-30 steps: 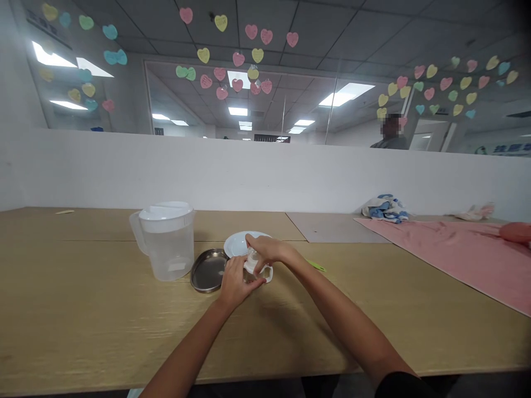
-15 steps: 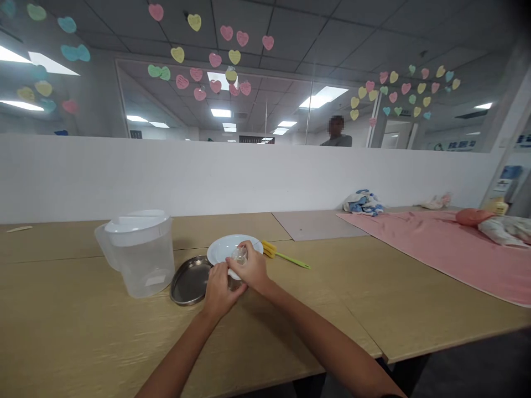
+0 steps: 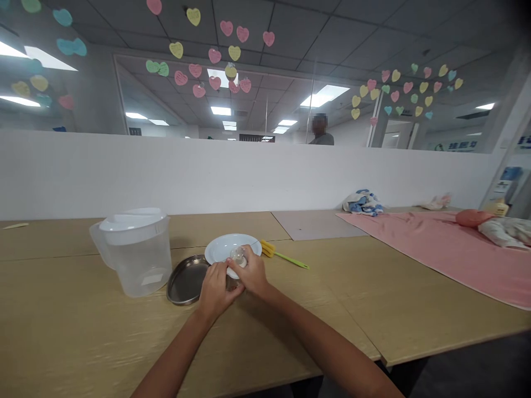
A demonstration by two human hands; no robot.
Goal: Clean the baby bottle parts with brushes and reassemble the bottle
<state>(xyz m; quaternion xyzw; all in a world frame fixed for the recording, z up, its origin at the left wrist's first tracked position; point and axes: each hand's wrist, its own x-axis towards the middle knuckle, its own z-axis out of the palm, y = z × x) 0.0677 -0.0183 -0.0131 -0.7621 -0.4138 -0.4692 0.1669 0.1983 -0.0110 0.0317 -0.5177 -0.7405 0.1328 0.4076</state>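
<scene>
A small clear, glass-like object (image 3: 238, 255) is between my two hands, over the near edge of a white plate (image 3: 222, 249). My right hand (image 3: 251, 272) grips its upper part with fingers and thumb. Lower and to the left, my left hand (image 3: 218, 287) is wrapped round the lower part, which the fingers mostly hide. The hands touch or nearly touch at the fingertips. Left of them lies a round dark metal tray (image 3: 187, 281). A yellow brush (image 3: 267, 249) with a green handle rests right of the plate.
A clear lidded pitcher (image 3: 143, 260) stands at the left on the wooden table (image 3: 332, 287). A pink cloth (image 3: 435, 249) covers the right side, with a blue and white cloth (image 3: 362, 203) near the wall. Behind the glass, a person (image 3: 321, 135) is visible.
The camera view has shifted slightly, moving the pitcher and tray a little left in it. My hands keep nearly the same hold. The person behind the glass has moved left.
</scene>
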